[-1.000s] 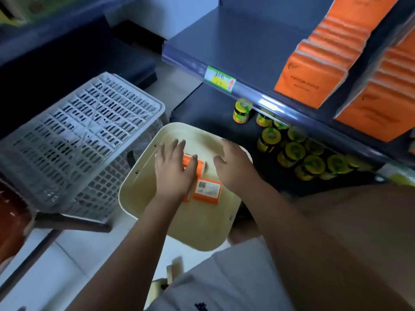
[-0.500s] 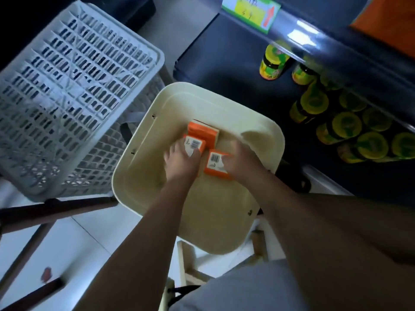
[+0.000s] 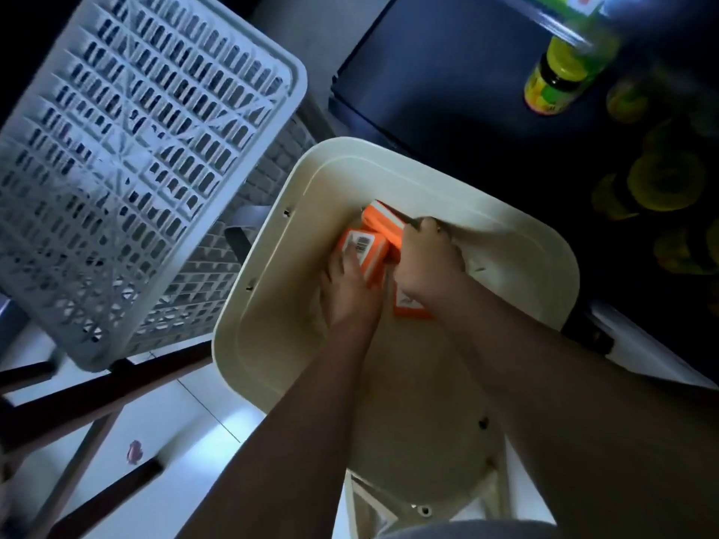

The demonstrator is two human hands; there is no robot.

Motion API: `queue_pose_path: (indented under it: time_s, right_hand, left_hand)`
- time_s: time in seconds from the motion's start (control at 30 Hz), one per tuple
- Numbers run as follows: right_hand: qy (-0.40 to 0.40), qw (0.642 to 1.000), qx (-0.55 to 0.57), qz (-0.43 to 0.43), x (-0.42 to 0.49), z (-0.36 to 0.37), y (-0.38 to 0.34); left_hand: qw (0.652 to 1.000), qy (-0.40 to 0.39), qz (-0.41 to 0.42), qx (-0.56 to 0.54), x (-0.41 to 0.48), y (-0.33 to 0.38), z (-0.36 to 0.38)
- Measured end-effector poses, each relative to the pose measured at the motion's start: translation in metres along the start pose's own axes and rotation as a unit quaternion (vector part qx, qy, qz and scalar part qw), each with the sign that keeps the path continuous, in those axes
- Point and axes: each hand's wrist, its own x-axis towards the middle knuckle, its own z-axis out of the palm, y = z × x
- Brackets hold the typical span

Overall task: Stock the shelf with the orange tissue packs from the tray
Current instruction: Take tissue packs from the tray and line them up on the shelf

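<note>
Tray (image 3: 225, 340) is dead centre of the view, with both forearms reaching in from its near edge. Three orange packs are bunched at its middle, touching one another.

Left hand (image 3: 350, 293): fingers lie over the label face of the barcode pack (image 3: 365, 249), which is tipped up on edge. It reads as a grip, though the thumb is hidden. Right hand (image 3: 428, 262): curled tight against the end of the far pack (image 3: 383, 223), gripping it. The third pack (image 3: 408, 309) lies flat on the tray floor under the right wrist, held by neither hand.

Change: a second ago both hands lay flat over the packs. Half a second ago each hand was on its own pack, with gaps between the packs. Now the hands have closed in, the packs are pushed together and two are tilted off the floor. The view has also dropped, so the upper shelf and its orange rows are out of frame.

Reading: this is gathering for a single lift. No pack has left the tray, so stocking of this batch has not begun. The third pack looks likely to be left behind unless it is scooped in.

Beyond the tray's far edge: dark shelf (image 3: 439, 72) and yellow-lidded jars (image 3: 554, 81). Left of the tray: upturned grey crate (image 3: 148, 169).
</note>
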Motion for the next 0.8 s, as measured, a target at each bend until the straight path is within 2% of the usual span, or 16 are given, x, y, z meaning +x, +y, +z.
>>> queue_pose_path:
  time_s: [0.1, 0.17, 0.23, 0.4, 0.57, 0.67, 0.8]
  right_hand:
    - [0.017, 0.999, -0.051, -0.002, 0.006, 0.017, 0.004]
    - [0.028, 0.999, -0.033, 0.015, 0.01, 0.022, 0.005]
    - [0.027, 0.999, 0.013, 0.025, 0.016, 0.019, 0.007]
    - [-0.011, 0.988, 0.15, -0.028, 0.023, -0.004, 0.03]
    - [-0.038, 0.953, 0.299, -0.006, -0.001, -0.022, 0.037]
    - [-0.043, 0.955, 0.292, -0.024, -0.014, -0.037, 0.041]
    - [-0.038, 0.98, 0.193, -0.031, -0.031, -0.066, 0.03]
  left_hand:
    - [0.993, 0.003, -0.023, -0.119, 0.015, -0.007, -0.015]
    - [0.969, 0.014, -0.091, -0.231, 0.018, -0.005, -0.024]
    - [0.945, 0.022, -0.119, -0.303, 0.019, -0.004, -0.03]
    - [0.921, -0.022, -0.12, -0.37, 0.008, -0.006, -0.031]
    - [0.883, -0.046, -0.171, -0.435, -0.002, 0.004, -0.042]
    - [0.865, -0.048, -0.161, -0.473, -0.012, 0.01, -0.052]
    - [0.851, -0.068, -0.13, -0.504, -0.029, 0.016, -0.066]
